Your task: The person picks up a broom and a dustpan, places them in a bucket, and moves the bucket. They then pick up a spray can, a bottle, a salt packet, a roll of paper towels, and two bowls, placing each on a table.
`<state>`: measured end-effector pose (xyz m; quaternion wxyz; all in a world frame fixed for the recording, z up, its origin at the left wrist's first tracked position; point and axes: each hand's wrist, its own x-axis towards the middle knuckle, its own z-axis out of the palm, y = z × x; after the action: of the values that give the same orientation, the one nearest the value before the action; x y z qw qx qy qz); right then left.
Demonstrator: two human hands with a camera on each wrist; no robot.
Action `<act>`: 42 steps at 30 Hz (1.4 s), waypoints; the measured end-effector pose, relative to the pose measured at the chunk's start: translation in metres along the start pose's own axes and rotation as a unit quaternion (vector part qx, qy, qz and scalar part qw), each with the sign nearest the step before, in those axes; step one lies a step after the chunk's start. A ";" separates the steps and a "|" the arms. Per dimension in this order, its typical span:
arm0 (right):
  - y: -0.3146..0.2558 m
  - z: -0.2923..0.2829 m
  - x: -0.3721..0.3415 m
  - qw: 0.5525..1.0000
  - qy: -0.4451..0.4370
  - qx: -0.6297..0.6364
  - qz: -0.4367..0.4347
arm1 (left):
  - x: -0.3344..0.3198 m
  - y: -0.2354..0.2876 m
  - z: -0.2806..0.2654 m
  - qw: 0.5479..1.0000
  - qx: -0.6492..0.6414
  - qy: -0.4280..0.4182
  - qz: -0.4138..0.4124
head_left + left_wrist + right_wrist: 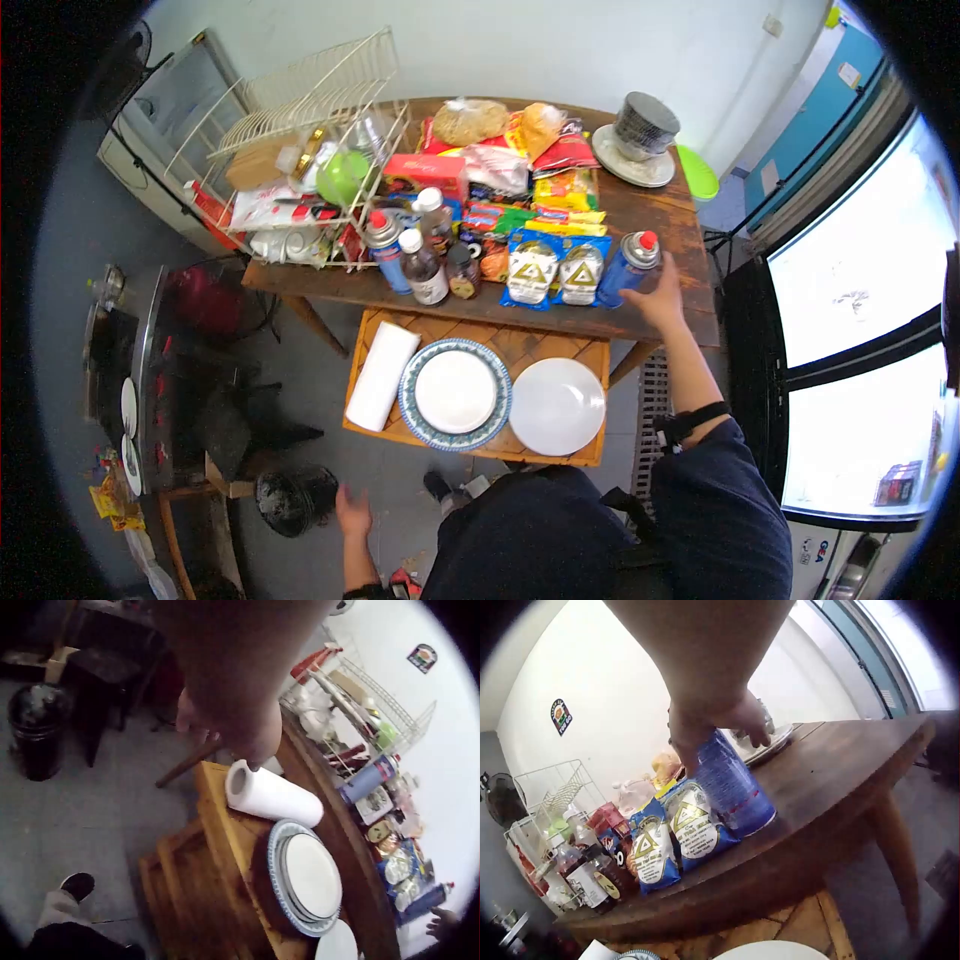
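At the right end of the table, my right hand [660,298] is spread beside a blue spray can with a red cap [630,268]. Its thumb lies on the near side of the can and its fingers on the far side; in the right wrist view the hand [716,724] covers the can's top. Two blue-and-white packets [556,270] stand just left of the can. My left hand [354,512] hangs low on the left, fingers loose and holding nothing, near a black bin [295,500] on the floor.
A wooden stand [480,330] before the table bears a paper towel roll [383,375], stacked plates [455,392] and a white plate [558,406]. Sauce bottles [424,268], another spray can [388,252], snack packs [470,122] and a wire dish rack [300,110] crowd the table. Bowls [645,125] stand back right.
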<state>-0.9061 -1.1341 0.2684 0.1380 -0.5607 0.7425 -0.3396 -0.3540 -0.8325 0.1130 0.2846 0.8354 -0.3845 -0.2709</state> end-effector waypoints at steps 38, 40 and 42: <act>-0.251 0.081 -0.236 0.690 -0.280 0.652 0.147 | 0.075 0.246 -0.043 0.394 -0.600 -0.693 0.070; -0.244 0.089 -0.235 0.579 -0.312 0.744 0.120 | 0.088 0.248 -0.035 0.524 -0.473 -0.701 0.104; -0.246 0.075 -0.234 0.600 -0.273 0.738 0.146 | 0.068 0.252 -0.027 0.608 -0.468 -0.642 0.006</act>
<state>-0.6025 -0.9778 0.3342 0.7490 -0.2190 0.2387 -0.5780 -0.4211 -1.0159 0.2876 0.3188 0.1981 -0.2948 -0.8788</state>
